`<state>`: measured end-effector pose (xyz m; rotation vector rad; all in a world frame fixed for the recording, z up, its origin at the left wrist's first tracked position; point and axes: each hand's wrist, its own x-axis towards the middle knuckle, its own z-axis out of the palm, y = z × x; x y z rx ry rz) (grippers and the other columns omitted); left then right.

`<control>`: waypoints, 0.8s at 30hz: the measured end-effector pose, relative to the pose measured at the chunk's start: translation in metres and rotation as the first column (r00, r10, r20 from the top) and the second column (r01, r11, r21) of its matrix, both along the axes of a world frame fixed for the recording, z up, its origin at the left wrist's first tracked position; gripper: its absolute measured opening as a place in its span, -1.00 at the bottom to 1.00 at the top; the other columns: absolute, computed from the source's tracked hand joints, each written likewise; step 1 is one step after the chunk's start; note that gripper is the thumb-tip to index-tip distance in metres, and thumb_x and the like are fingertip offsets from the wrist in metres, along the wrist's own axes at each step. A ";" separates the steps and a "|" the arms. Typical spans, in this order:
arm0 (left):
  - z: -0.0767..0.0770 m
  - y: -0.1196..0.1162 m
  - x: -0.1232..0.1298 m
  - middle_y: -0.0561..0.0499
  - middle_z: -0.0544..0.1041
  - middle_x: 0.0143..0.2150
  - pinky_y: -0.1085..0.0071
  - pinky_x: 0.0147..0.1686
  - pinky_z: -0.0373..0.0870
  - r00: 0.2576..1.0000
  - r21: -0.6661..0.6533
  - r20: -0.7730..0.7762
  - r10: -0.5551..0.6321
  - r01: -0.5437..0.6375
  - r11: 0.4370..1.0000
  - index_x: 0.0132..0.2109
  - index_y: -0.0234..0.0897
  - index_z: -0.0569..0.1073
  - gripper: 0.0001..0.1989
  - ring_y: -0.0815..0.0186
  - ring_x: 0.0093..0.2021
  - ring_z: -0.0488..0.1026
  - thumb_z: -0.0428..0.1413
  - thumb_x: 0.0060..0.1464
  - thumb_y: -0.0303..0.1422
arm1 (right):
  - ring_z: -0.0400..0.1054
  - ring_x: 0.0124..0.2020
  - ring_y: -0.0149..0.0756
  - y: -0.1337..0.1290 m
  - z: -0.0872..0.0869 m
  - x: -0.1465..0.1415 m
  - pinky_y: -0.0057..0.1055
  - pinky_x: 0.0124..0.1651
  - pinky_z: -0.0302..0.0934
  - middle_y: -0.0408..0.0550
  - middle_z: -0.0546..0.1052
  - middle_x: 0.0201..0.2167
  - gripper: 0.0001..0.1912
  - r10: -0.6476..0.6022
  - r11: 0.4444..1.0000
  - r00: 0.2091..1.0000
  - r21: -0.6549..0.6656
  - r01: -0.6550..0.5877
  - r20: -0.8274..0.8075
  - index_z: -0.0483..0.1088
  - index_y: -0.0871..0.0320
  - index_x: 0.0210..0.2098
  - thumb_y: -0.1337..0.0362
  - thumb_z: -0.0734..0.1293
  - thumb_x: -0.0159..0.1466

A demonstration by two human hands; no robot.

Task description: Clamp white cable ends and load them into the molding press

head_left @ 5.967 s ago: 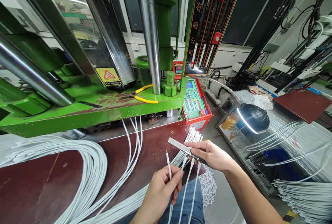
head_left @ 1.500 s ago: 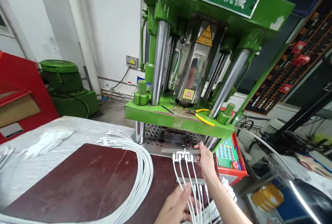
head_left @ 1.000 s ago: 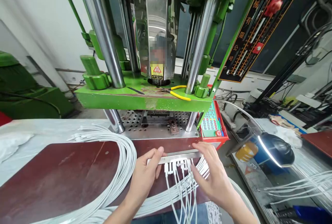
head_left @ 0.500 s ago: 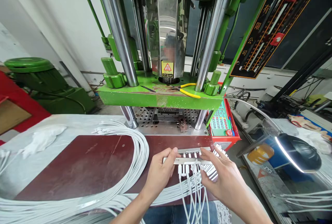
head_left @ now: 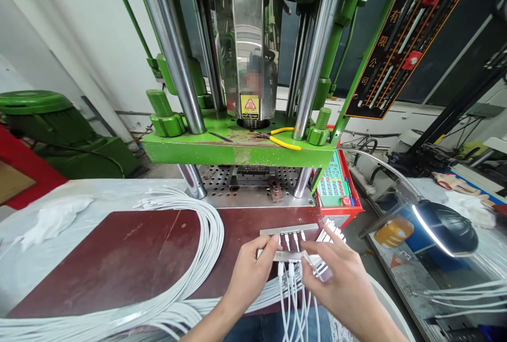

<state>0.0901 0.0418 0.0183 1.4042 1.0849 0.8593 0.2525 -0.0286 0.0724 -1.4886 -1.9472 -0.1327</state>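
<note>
Two flat metal bars are present on the dark red worktop (head_left: 130, 247). The rear metal bar (head_left: 289, 229) lies free near the press base, with about three white connector tips just in front of it. The front metal bar (head_left: 287, 255) is a narrow, bright strip held level above the worktop; the left hand (head_left: 250, 274) pinches its left end between thumb and fingertips, and the right hand (head_left: 336, 274) pinches its right end with curled fingers. About four thin white cables (head_left: 291, 294) hang from this bar toward the person. A large bundle of round, smooth white cables (head_left: 198, 257) curves across the worktop to the left. Behind stands the green press (head_left: 237, 149) with two polished steel columns in front; one pair of yellow-handled pliers (head_left: 283, 138) rests on its plate.
</note>
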 end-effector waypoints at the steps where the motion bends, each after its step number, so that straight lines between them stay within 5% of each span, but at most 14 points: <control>1: -0.001 -0.001 0.000 0.19 0.13 -0.74 0.50 -0.66 -0.05 1.000 -0.007 -0.001 -0.008 0.008 1.000 -0.45 -0.27 0.42 -0.59 0.45 -0.70 0.05 0.00 0.14 -0.03 | 0.46 -0.44 -0.27 -0.006 0.004 0.013 -0.06 0.16 0.22 -0.15 0.57 -0.42 -0.84 -0.039 0.999 0.999 -0.030 0.038 -0.036 0.44 0.07 -0.22 0.31 0.25 0.24; 5: 0.001 -0.001 0.000 0.19 0.12 -0.70 0.51 -0.66 -0.09 0.999 -0.028 0.016 -0.037 0.037 0.999 -0.44 -0.29 0.42 -0.58 0.46 -0.68 0.03 0.01 0.13 -0.02 | 0.43 -0.07 -0.05 -0.044 0.001 0.081 0.23 0.25 -0.07 -0.06 0.56 -0.18 -0.78 -0.226 0.950 0.972 -0.205 0.234 0.063 0.46 0.03 -0.16 0.12 0.27 0.27; 7: 0.005 -0.001 0.003 0.19 0.10 -0.69 0.50 -0.66 -0.08 0.997 -0.029 0.020 -0.075 0.076 0.997 -0.45 -0.29 0.42 -0.57 0.46 -0.67 0.02 0.00 0.14 -0.02 | 0.35 0.03 0.16 -0.062 -0.007 0.108 0.49 0.16 -0.23 -0.05 0.57 -0.19 -0.72 -0.230 0.877 0.960 -0.394 0.275 0.160 0.49 -0.01 -0.20 -0.01 0.34 0.20; 9: 0.010 -0.001 0.009 0.19 0.08 -0.70 0.50 -0.65 -0.07 0.992 -0.018 0.023 -0.128 0.128 0.992 -0.45 -0.29 0.42 -0.57 0.46 -0.67 0.02 -0.01 0.15 -0.03 | 0.30 0.08 0.23 -0.070 -0.011 0.117 0.54 0.12 -0.30 -0.03 0.57 -0.17 -0.67 -0.278 0.817 0.946 -0.476 0.324 0.167 0.50 -0.02 -0.21 -0.08 0.31 0.22; 12: 0.020 -0.003 0.024 0.18 0.11 -0.71 0.49 -0.63 -0.02 0.977 0.021 0.011 -0.215 0.215 0.976 -0.45 -0.28 0.45 -0.58 0.45 -0.67 0.04 -0.01 0.16 -0.06 | 0.35 0.03 -0.01 -0.062 -0.005 0.091 0.19 0.23 -0.07 0.00 0.53 -0.08 -0.64 -0.330 0.833 0.944 -0.468 0.295 0.008 0.46 0.01 -0.11 -0.02 0.15 0.36; 14: 0.027 -0.003 0.034 0.17 0.16 -0.68 0.49 -0.59 0.04 0.971 0.068 -0.004 -0.238 0.238 0.969 -0.47 -0.29 0.45 -0.59 0.44 -0.64 0.07 0.00 0.16 -0.07 | 0.38 -0.05 -0.15 -0.046 0.002 0.064 -0.17 0.04 0.22 0.00 0.52 -0.09 -0.64 -0.229 0.853 0.964 -0.505 0.131 -0.137 0.40 0.05 -0.01 0.02 0.15 0.38; 16: 0.031 -0.004 0.041 0.16 0.18 -0.66 0.49 -0.55 0.08 0.975 0.077 0.006 -0.222 0.221 0.972 -0.46 -0.29 0.45 -0.58 0.44 -0.61 0.09 0.01 0.14 -0.06 | 0.40 -0.22 -0.25 -0.029 0.005 0.044 -0.38 -0.16 0.24 -0.04 0.53 -0.24 -0.69 -0.114 0.859 0.967 -0.512 -0.019 -0.226 0.42 0.10 -0.08 0.06 0.21 0.36; 19: 0.029 -0.012 0.045 0.14 0.31 -0.58 0.48 -0.47 0.20 0.970 -0.050 0.128 -0.208 0.215 0.975 -0.19 -0.27 0.47 -0.56 0.39 -0.53 0.23 0.03 0.10 0.03 | 0.32 -0.42 -0.35 -0.011 0.005 0.035 -0.47 -0.33 0.13 -0.11 0.48 -0.44 -0.72 -0.091 0.886 0.963 -0.463 -0.038 -0.253 0.43 0.17 -0.34 0.10 0.25 0.34; 21: 0.023 -0.027 0.045 0.06 0.45 -0.45 0.42 -0.35 0.31 0.927 -0.216 0.248 -0.282 0.337 0.916 0.00 -0.25 0.41 -0.46 0.32 -0.41 0.37 -0.01 0.10 0.09 | 0.29 -0.44 -0.36 -0.003 0.005 0.040 -0.47 -0.37 0.09 -0.12 0.47 -0.46 -0.70 -0.104 0.900 0.958 -0.435 -0.024 -0.267 0.42 0.17 -0.36 0.09 0.24 0.34; 24: 0.011 -0.057 0.043 -0.06 0.52 -0.28 0.32 -0.28 0.39 0.806 -0.317 0.341 -0.484 0.583 0.748 0.00 -0.25 0.41 -0.47 0.27 -0.32 0.46 -0.04 0.13 0.08 | 0.28 -0.44 -0.37 0.011 0.008 0.049 -0.48 -0.40 0.07 -0.14 0.48 -0.45 -0.67 -0.069 0.888 0.956 -0.454 -0.072 -0.287 0.44 0.16 -0.32 0.04 0.23 0.34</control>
